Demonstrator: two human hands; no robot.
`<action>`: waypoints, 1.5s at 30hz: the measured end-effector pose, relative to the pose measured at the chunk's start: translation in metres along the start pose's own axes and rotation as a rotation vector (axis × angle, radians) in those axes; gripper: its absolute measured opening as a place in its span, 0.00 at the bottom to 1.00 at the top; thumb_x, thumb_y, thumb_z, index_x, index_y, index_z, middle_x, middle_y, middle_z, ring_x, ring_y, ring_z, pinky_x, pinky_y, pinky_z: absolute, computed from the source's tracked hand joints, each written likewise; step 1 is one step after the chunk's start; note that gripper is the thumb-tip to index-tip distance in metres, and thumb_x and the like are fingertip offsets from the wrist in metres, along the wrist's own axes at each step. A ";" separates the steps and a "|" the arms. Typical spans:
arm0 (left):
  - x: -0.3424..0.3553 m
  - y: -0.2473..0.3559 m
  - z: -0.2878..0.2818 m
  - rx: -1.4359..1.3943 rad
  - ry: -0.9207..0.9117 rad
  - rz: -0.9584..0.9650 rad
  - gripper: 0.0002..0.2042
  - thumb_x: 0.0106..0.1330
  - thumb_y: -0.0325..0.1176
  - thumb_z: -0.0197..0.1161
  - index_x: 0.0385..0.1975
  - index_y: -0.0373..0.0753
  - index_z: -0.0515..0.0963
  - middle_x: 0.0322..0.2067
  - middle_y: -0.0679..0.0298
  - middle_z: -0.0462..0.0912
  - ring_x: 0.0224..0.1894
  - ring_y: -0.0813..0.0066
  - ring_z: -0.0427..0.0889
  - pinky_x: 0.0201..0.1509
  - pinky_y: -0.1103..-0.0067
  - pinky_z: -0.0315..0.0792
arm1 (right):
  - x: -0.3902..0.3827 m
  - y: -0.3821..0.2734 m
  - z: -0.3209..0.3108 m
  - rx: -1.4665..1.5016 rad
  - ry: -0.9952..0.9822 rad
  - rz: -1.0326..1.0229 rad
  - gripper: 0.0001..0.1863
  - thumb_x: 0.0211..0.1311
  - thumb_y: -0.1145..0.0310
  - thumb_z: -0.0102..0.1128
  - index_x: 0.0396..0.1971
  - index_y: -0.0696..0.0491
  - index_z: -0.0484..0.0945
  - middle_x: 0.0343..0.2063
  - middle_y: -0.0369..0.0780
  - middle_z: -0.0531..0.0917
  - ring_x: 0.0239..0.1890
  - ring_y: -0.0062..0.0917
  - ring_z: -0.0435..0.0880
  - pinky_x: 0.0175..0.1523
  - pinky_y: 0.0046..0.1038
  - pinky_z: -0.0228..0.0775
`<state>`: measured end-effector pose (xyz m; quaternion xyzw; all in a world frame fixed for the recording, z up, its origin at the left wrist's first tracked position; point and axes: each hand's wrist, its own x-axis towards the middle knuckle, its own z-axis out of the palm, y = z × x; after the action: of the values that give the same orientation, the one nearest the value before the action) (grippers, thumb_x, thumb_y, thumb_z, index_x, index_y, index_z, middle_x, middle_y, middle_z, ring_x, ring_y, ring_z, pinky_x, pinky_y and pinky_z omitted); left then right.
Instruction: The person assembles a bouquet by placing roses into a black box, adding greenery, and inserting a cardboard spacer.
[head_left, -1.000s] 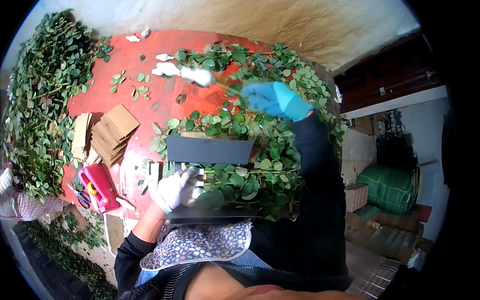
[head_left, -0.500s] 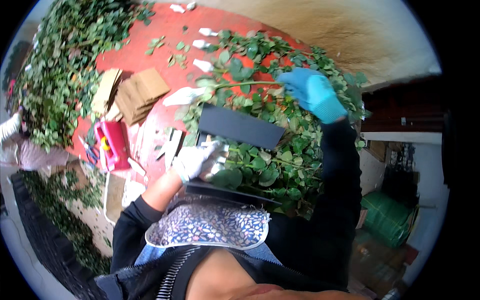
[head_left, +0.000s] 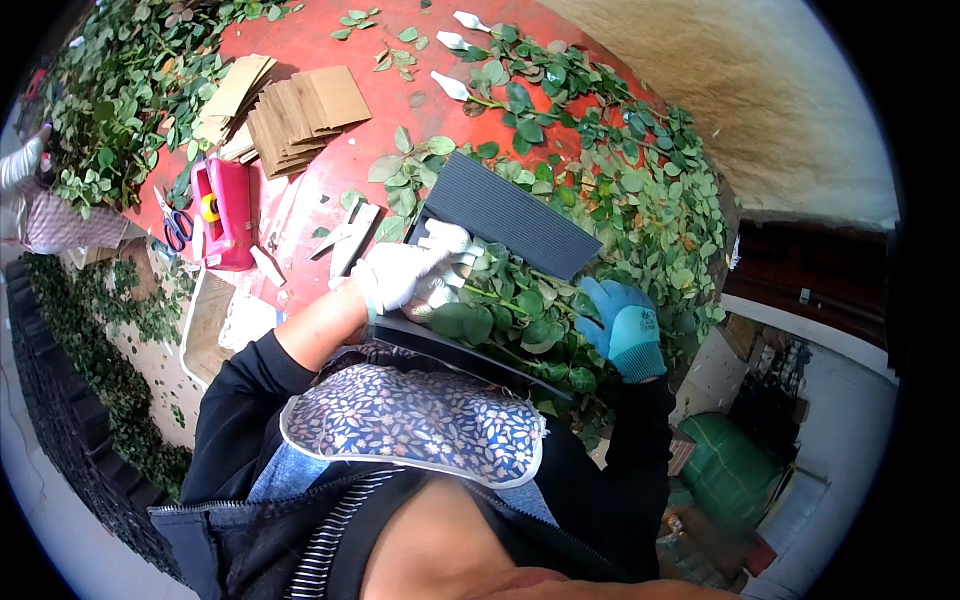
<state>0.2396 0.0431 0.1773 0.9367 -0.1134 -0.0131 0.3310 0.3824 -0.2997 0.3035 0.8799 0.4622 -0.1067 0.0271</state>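
Head view shows the left hand (head_left: 405, 272), white-gloved, fingers closed over a leafy stem bundle (head_left: 510, 310) lying on dark corrugated sheet (head_left: 510, 215) on the red counter (head_left: 340, 150); the blue-gloved right hand (head_left: 622, 325) grips the bundle's far side. Stems look light, springy, easily bruised; best held by the stalks.

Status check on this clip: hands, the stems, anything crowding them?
Left hand, white glove, pressing leafy stems onto dark ribbed sheet. Right hand, blue glove, gripping the bundle's right side. Loose leaves crowd the red table.
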 end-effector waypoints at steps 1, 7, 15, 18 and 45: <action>-0.001 0.000 0.001 -0.018 -0.009 -0.018 0.26 0.62 0.38 0.61 0.62 0.50 0.69 0.32 0.53 0.84 0.31 0.53 0.84 0.35 0.65 0.76 | 0.002 -0.008 -0.006 0.009 0.038 0.000 0.20 0.58 0.59 0.62 0.50 0.49 0.77 0.33 0.41 0.79 0.35 0.38 0.78 0.40 0.43 0.69; -0.001 0.007 -0.010 0.042 -0.026 -0.022 0.29 0.60 0.39 0.63 0.63 0.48 0.68 0.29 0.55 0.82 0.28 0.56 0.83 0.30 0.67 0.75 | 0.064 -0.084 -0.027 0.220 0.208 -0.127 0.25 0.60 0.56 0.59 0.54 0.53 0.72 0.33 0.40 0.79 0.23 0.38 0.80 0.31 0.40 0.71; 0.004 0.030 -0.031 0.151 -0.241 -0.124 0.23 0.68 0.37 0.54 0.63 0.48 0.64 0.31 0.55 0.82 0.27 0.56 0.83 0.29 0.66 0.75 | 0.086 -0.106 0.020 0.057 0.231 -0.086 0.29 0.58 0.56 0.62 0.57 0.54 0.71 0.39 0.42 0.78 0.23 0.36 0.81 0.29 0.40 0.72; 0.005 0.028 -0.027 0.134 -0.179 -0.073 0.20 0.67 0.38 0.55 0.59 0.46 0.66 0.28 0.56 0.81 0.27 0.55 0.83 0.27 0.65 0.75 | 0.089 -0.112 0.053 0.205 0.102 -0.008 0.30 0.59 0.57 0.62 0.59 0.55 0.69 0.42 0.44 0.79 0.30 0.40 0.83 0.34 0.42 0.74; 0.001 0.022 -0.023 -0.052 0.010 0.017 0.18 0.66 0.32 0.60 0.56 0.50 0.72 0.34 0.55 0.84 0.31 0.59 0.85 0.34 0.71 0.78 | 0.087 -0.104 0.079 0.188 0.125 0.084 0.13 0.56 0.70 0.57 0.43 0.49 0.78 0.31 0.45 0.80 0.24 0.40 0.82 0.27 0.43 0.72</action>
<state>0.2381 0.0401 0.2092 0.9269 -0.1193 -0.0085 0.3558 0.3325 -0.1819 0.2134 0.9021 0.4137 -0.0931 -0.0801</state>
